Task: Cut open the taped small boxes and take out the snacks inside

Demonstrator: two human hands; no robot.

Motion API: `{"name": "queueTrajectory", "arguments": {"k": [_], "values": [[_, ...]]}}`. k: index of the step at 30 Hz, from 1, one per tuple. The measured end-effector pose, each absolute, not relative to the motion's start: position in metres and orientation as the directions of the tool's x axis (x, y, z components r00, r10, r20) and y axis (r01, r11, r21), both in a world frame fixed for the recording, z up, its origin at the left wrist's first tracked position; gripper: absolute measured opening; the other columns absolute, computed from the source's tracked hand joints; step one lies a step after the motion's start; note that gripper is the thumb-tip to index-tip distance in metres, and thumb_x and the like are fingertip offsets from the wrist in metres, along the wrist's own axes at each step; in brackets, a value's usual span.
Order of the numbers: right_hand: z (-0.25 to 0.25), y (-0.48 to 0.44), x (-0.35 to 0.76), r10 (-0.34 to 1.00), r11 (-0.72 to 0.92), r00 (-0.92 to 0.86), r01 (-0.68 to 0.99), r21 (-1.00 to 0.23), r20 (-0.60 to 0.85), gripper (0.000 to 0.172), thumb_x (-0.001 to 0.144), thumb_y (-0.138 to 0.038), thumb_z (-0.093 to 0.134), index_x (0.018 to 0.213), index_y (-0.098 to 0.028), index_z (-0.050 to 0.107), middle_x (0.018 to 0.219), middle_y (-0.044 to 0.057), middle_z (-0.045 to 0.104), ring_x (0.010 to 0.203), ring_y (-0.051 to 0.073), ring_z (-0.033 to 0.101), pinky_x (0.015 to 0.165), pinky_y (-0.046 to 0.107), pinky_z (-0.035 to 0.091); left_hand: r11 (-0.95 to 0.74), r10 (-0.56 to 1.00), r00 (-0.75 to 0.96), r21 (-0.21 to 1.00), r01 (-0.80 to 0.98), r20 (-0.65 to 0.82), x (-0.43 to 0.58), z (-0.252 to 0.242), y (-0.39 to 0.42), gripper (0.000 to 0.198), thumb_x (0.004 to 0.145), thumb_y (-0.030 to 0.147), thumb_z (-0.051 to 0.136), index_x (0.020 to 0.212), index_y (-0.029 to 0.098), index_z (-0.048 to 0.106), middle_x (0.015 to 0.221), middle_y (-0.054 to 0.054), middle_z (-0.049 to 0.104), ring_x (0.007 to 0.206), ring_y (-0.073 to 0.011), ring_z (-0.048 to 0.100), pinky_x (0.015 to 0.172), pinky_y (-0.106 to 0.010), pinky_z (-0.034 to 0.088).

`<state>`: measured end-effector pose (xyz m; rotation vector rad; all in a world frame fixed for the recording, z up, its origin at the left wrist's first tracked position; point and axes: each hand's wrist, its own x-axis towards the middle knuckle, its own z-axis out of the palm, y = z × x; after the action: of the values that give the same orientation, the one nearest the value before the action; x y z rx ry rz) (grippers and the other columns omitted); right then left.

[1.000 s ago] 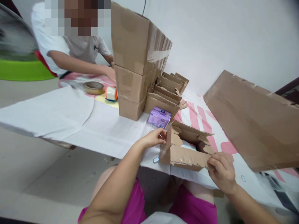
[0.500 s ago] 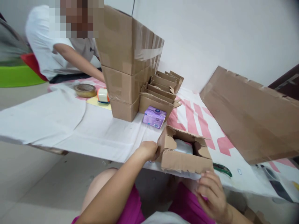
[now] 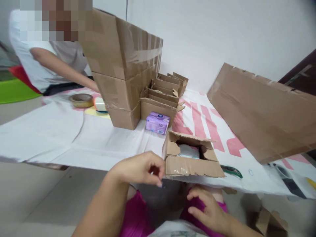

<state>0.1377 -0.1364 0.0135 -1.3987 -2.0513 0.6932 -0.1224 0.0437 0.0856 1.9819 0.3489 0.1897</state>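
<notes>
An open cardboard box sits at the table's front edge, its flaps up and a pale silvery packet showing inside. My left hand is just left of the box and apart from it. Its thumb and forefinger are pinched together, and a tiny dark bluish bit shows at the tips, too small to name. My right hand hovers over my lap below the box, fingers apart and holding nothing. A green utility knife lies right of the box. Behind the box stands a purple printed pack.
Taped cartons are stacked at the left, with a row of open boxes beside them. Tape rolls lie near a co-worker's arm. A large cardboard panel leans at the right. Cardboard scraps are on the floor.
My left hand has let go of the box's left side and moved left, fingers pinched. My right hand has drawn back from the box's front corner, down and left. The view has shifted slightly.
</notes>
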Motion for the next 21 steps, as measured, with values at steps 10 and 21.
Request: {"name": "queueTrajectory", "arguments": {"k": [10,21], "values": [[0.03,-0.132,0.131,0.99,0.082,-0.137,0.338,-0.937,0.037,0.046,0.065,-0.056,0.077,0.085,-0.02,0.059,0.075,0.001,0.065,0.067,0.013,0.059,0.064,0.025,0.05,-0.691,0.306,0.94,0.714,0.112,0.148,-0.051,0.087,-0.048,0.01,0.083,0.012,0.054,0.08,0.02,0.057,0.086,0.0,0.065,0.07,-0.0128,0.058,0.06,-0.023,0.038],[0.025,-0.147,0.183,0.987,0.066,0.118,0.287,-0.956,0.104,0.024,0.085,-0.042,0.064,0.081,-0.018,0.059,0.074,0.002,0.064,0.066,0.011,0.057,0.063,0.024,0.047,-0.522,0.458,0.889,0.814,0.254,0.016,-0.014,0.062,-0.045,0.01,0.086,0.019,0.049,0.076,0.021,0.05,0.074,0.001,0.06,0.069,-0.0156,0.054,0.065,-0.026,0.034]]}}
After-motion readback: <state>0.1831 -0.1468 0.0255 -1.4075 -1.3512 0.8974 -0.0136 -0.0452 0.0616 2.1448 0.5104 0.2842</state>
